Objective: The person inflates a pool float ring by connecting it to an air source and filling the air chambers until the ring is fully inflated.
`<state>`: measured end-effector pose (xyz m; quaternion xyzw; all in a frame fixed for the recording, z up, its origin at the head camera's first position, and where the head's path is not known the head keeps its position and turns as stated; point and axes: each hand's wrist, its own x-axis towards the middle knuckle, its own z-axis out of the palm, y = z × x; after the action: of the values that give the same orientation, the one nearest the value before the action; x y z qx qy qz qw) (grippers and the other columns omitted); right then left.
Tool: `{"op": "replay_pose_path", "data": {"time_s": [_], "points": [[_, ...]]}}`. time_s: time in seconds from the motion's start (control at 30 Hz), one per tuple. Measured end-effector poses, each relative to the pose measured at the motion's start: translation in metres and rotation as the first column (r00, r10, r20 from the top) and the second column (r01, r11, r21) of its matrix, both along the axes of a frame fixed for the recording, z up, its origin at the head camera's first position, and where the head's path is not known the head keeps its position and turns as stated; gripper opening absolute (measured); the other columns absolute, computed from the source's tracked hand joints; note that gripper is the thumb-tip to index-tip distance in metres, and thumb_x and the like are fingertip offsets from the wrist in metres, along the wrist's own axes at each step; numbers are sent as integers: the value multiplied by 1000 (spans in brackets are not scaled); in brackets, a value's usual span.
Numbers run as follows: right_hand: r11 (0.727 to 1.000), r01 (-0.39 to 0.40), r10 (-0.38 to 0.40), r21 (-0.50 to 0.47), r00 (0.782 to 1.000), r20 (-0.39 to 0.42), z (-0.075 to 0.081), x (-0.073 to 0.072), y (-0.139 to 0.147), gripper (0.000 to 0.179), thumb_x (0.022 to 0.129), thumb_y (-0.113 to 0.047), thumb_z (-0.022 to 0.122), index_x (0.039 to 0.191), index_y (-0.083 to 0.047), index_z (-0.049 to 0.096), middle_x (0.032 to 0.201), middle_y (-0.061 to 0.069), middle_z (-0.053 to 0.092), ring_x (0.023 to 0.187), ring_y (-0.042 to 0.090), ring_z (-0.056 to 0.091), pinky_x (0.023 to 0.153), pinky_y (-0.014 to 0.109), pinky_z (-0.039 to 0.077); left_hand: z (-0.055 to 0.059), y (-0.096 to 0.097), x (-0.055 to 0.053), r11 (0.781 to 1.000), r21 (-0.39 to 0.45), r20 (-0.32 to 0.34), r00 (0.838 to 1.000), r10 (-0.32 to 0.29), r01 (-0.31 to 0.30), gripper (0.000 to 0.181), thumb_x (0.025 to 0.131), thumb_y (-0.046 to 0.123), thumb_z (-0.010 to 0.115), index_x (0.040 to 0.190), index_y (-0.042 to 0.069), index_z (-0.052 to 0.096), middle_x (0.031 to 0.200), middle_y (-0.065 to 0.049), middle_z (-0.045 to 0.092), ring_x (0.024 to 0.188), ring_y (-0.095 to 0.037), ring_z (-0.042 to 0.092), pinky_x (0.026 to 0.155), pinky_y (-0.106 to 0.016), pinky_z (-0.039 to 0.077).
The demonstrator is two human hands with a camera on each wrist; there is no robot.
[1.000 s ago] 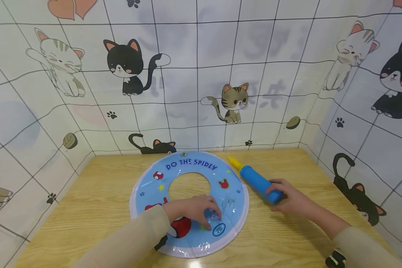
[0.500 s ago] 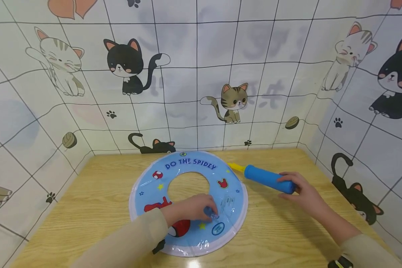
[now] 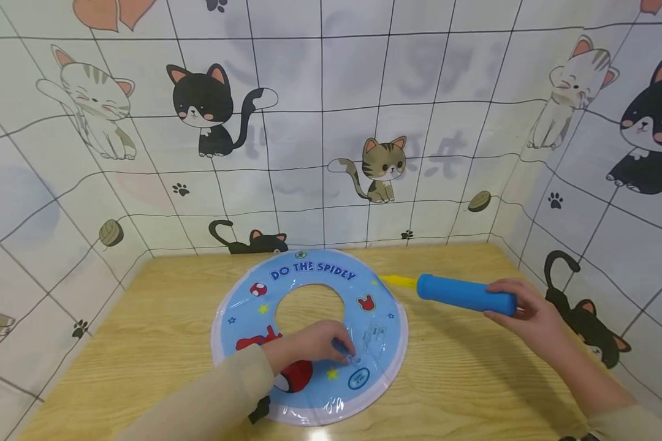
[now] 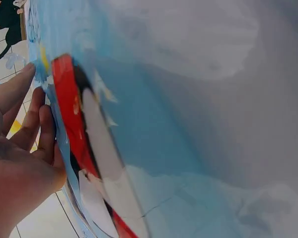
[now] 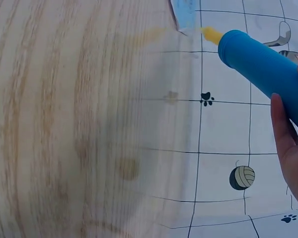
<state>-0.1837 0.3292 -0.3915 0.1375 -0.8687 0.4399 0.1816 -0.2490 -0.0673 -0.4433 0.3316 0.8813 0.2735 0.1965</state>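
A flat blue swim ring (image 3: 309, 414) with a pale rim and "DO THE SPIDEY" lettering lies on the table. On its front right part, my left hand (image 3: 321, 342) pinches the film beside a clear valve (image 3: 354, 359), which sticks out at the fingertips. The left wrist view has the fingers (image 4: 45, 124) against the ring's film, close to that valve. My right hand (image 3: 529, 309) grips the rear end of a blue hand pump (image 3: 463, 294). The pump is raised to the right of the ring, its yellow nozzle (image 3: 399, 281) pointing left toward the ring's edge.
The wooden tabletop (image 3: 165, 331) extends on both sides of the ring. Walls of white cat-print sheeting (image 3: 298, 135) stand behind it and at both sides. A black strap end (image 3: 260, 409) shows beneath the left sleeve.
My right hand has lifted the hand pump and drawn it right, turning it from slanted to nearly level. The left hand's fingers have closed in by the valve.
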Motion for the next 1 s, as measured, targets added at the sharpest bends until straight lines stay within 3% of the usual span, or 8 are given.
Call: {"op": "replay_pose_path", "data": {"time_s": [0.23, 0.57, 0.7, 0.8, 1.0], "points": [[998, 58, -56, -34, 997, 55, 17, 19, 4, 52, 89, -2, 70, 137, -9, 50, 129, -18, 41, 100, -11, 52, 72, 15, 51, -3, 2, 0, 999, -7, 15, 999, 31, -31, 16, 81, 18, 81, 91, 28, 74, 90, 18, 59, 86, -1, 54, 80, -20, 48], [994, 108, -108, -20, 994, 7, 32, 36, -2, 57, 91, 0, 66, 142, -14, 47, 136, -12, 42, 102, -11, 49, 72, 12, 50, -1, 9, -1, 998, -67, -14, 1000, 15, -16, 11, 81, 17, 80, 87, 24, 73, 85, 17, 60, 82, -1, 55, 81, -19, 47], [982, 5, -10, -187, 1000, -29, 36, 41, -6, 59, 90, 12, 61, 143, -11, 47, 137, -7, 47, 106, -3, 52, 75, 13, 51, 2, 9, 0, 997, -72, -20, 1000, 15, -17, 12, 81, 17, 80, 88, 24, 74, 84, 17, 61, 82, -1, 55, 80, -20, 48], [942, -90, 77, -323, 996, -52, 39, 44, -10, 60, 90, 17, 56, 143, -10, 47, 139, -4, 47, 110, 3, 53, 75, 15, 51, 4, 8, 1, 997, -71, -31, 999, 16, -18, 13, 80, 18, 81, 89, 24, 75, 84, 18, 61, 82, 0, 55, 79, -20, 48], [908, -130, 107, -399, 991, -78, 44, 51, -21, 60, 89, 20, 55, 142, -8, 49, 138, 0, 49, 112, 5, 53, 76, 17, 52, 6, 10, 0, 997, -83, -58, 998, -8, 3, 11, 79, 19, 82, 88, 23, 76, 83, 17, 60, 82, 0, 54, 80, -19, 47]]}}
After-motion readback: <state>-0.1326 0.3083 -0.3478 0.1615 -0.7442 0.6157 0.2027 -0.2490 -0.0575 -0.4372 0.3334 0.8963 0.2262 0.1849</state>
